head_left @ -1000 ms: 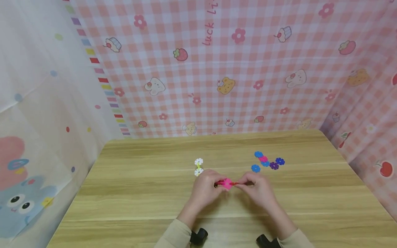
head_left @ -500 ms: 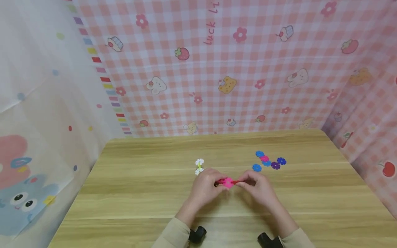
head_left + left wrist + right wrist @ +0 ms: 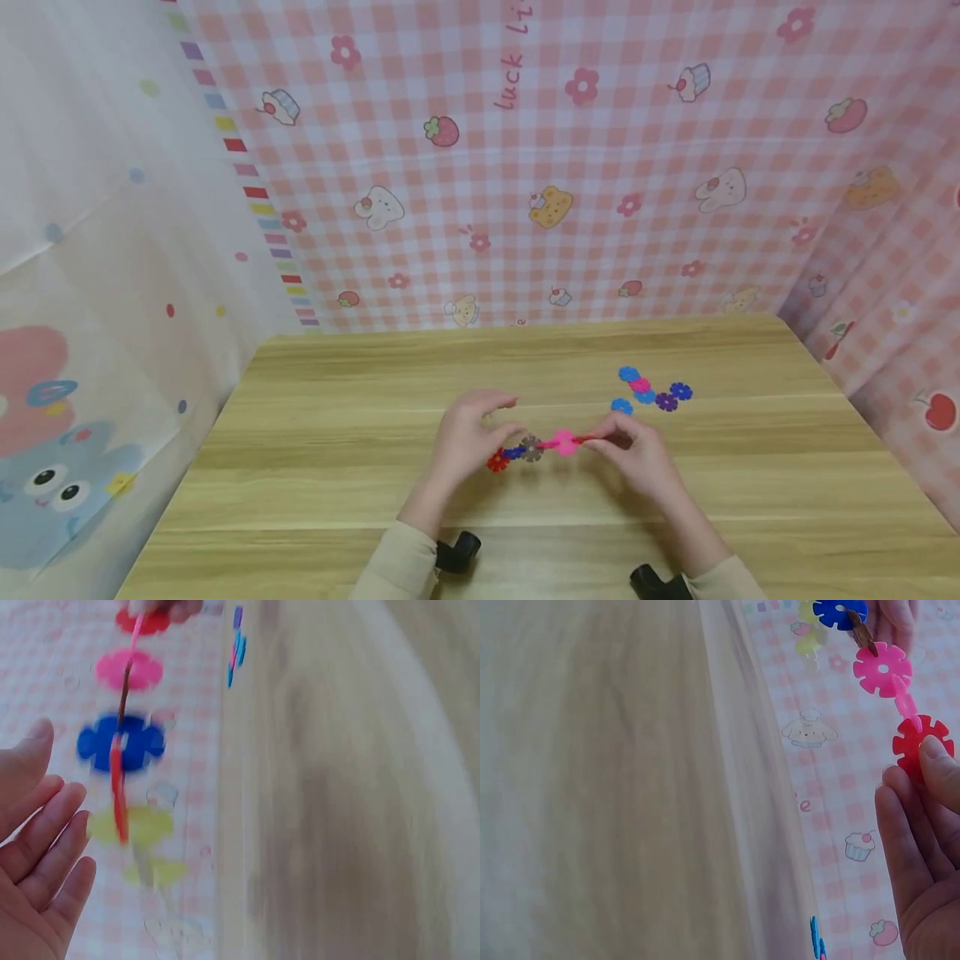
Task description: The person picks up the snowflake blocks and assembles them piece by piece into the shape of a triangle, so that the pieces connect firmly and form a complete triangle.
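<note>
A chain of flower-shaped plastic discs (image 3: 564,443) stretches between my hands over the table. Between the thumb and fingers of my right hand (image 3: 633,454) is the red disc (image 3: 915,742) at its right end. Pink, brown, blue and red discs follow leftward. My left hand (image 3: 468,433) stands beside the chain's left part with thumb and fingers spread, holding nothing. In the left wrist view, blurred yellow discs (image 3: 139,825) appear past the blue disc (image 3: 121,742) and a red one seen edge-on. In the head view the left hand hides part of that end.
Blue, pink and purple discs (image 3: 666,402) lie grouped on the wooden table (image 3: 300,467), right of centre beyond my right hand. A pink checked cloth (image 3: 480,167) hangs behind the table. Black wrist devices (image 3: 459,552) sit by the sleeves.
My left hand has let go of the chain and drawn back left, fingers spreading. Brown, blue and red discs now show beside it. The white and yellow discs are hidden in the head view.
</note>
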Demonstrator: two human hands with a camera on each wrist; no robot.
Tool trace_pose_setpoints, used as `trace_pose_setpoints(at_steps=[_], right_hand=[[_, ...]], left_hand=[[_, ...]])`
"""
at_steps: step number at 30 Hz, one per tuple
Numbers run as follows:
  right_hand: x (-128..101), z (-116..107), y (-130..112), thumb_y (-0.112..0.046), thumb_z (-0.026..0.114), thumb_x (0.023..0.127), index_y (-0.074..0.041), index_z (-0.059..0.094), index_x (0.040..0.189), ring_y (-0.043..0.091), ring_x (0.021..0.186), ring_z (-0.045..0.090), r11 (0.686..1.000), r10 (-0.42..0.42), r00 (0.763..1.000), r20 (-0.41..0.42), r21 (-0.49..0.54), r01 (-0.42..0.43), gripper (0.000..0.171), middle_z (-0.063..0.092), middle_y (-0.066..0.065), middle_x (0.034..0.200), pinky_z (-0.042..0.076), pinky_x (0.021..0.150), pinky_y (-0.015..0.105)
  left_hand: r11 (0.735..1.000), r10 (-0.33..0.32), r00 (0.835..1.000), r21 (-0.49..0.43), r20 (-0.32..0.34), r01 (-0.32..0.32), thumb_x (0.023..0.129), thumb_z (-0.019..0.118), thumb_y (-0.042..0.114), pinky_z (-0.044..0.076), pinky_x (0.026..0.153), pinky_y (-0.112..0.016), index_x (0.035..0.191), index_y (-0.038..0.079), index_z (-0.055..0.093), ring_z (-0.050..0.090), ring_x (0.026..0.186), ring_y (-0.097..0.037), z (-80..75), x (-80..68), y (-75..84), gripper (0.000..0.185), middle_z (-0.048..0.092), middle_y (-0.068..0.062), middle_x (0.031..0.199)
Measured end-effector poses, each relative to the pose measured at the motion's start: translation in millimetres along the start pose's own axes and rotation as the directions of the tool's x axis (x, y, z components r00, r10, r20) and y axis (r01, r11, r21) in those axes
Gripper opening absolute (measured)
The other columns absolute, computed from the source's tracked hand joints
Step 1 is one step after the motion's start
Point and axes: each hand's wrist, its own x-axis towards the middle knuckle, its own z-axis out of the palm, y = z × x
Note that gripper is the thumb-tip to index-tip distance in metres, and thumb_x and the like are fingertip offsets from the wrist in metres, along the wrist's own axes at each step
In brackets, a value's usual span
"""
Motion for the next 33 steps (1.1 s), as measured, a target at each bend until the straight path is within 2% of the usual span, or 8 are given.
trace_pose_setpoints(at_steps=[7, 9, 16, 21, 26, 30, 33], right_hand=[[-0.8, -6.3, 4.0, 0.001, 0.074, 0.085, -0.004, 0.069, 0.086, 0.010, 0.076, 0.063, 1.000, 0.009, 1.000, -0.022, -0.005, -0.009, 0.007, 0.069, 0.004, 0.084, 0.055, 0.069, 0.025], [-1.2, -7.4, 3.8, 0.002, 0.074, 0.084, -0.003, 0.069, 0.086, 0.009, 0.076, 0.063, 1.000, 0.008, 1.000, -0.028, -0.003, -0.009, 0.007, 0.069, 0.005, 0.084, 0.055, 0.069, 0.024], [-1.8, -8.9, 2.8, 0.003, 0.075, 0.083, -0.003, 0.068, 0.084, 0.008, 0.077, 0.063, 0.999, 0.029, 0.998, -0.049, 0.024, -0.027, 0.010, 0.069, 0.005, 0.085, 0.055, 0.071, 0.024], [-2.3, -9.1, 5.6, 0.006, 0.074, 0.082, -0.003, 0.067, 0.083, 0.007, 0.077, 0.063, 1.000, 0.007, 0.999, -0.047, 0.025, -0.006, 0.011, 0.069, 0.010, 0.085, 0.055, 0.071, 0.023], [-2.8, -9.0, 5.5, 0.007, 0.074, 0.082, -0.004, 0.069, 0.085, 0.008, 0.079, 0.064, 1.000, 0.002, 0.999, -0.032, 0.026, -0.001, 0.012, 0.070, 0.006, 0.087, 0.055, 0.072, 0.023], [-2.3, -7.6, 5.7, 0.006, 0.074, 0.082, -0.006, 0.070, 0.086, 0.008, 0.082, 0.065, 1.000, -0.010, 1.000, -0.005, 0.016, 0.010, 0.013, 0.071, 0.006, 0.089, 0.055, 0.073, 0.023], [-2.5, -6.8, 5.8, 0.006, 0.074, 0.081, -0.005, 0.070, 0.086, 0.008, 0.082, 0.065, 0.999, -0.036, 0.999, 0.015, 0.030, 0.036, 0.013, 0.071, 0.008, 0.089, 0.055, 0.074, 0.023]], left_hand=[[0.987, -0.151, 0.987, -0.066, -0.055, 0.148, 0.085, 0.078, 0.014, 0.048, 0.097, -0.048, 0.116, 0.004, 0.071, 0.065, 0.106, -0.028, -14.6, 0.2, -24.6, 0.034, 0.070, -0.011, 0.113], [0.979, -0.189, 0.981, -0.080, -0.049, 0.185, 0.086, 0.077, 0.015, 0.049, 0.095, -0.048, 0.118, 0.003, 0.069, 0.064, 0.105, -0.029, -16.7, 0.3, -30.1, 0.035, 0.070, -0.012, 0.114], [0.952, -0.254, 0.967, -0.179, -0.008, 0.249, 0.089, 0.075, 0.016, 0.054, 0.088, -0.041, 0.122, -0.004, 0.065, 0.066, 0.100, -0.031, -16.3, -0.2, -42.0, 0.040, 0.069, -0.019, 0.111], [0.925, -0.291, 0.956, -0.242, 0.044, 0.293, 0.091, 0.072, 0.016, 0.056, 0.085, -0.037, 0.125, -0.006, 0.061, 0.067, 0.096, -0.029, -12.1, -0.6, -44.9, 0.042, 0.069, -0.018, 0.109], [0.895, -0.333, 0.938, -0.283, 0.093, 0.346, 0.089, 0.075, 0.017, 0.057, 0.081, -0.033, 0.129, -0.007, 0.058, 0.067, 0.097, -0.030, -8.5, 2.9, -40.5, 0.050, 0.068, -0.019, 0.112], [0.866, -0.376, 0.921, -0.315, 0.100, 0.387, 0.085, 0.079, 0.017, 0.058, 0.071, -0.028, 0.132, -0.006, 0.056, 0.069, 0.095, -0.029, -3.4, 6.8, -34.5, 0.057, 0.065, -0.022, 0.117], [0.863, -0.400, 0.914, -0.304, 0.072, 0.402, 0.082, 0.082, 0.015, 0.058, 0.065, -0.026, 0.132, -0.005, 0.057, 0.069, 0.090, -0.026, 3.0, 9.1, -30.9, 0.060, 0.065, -0.022, 0.117]])
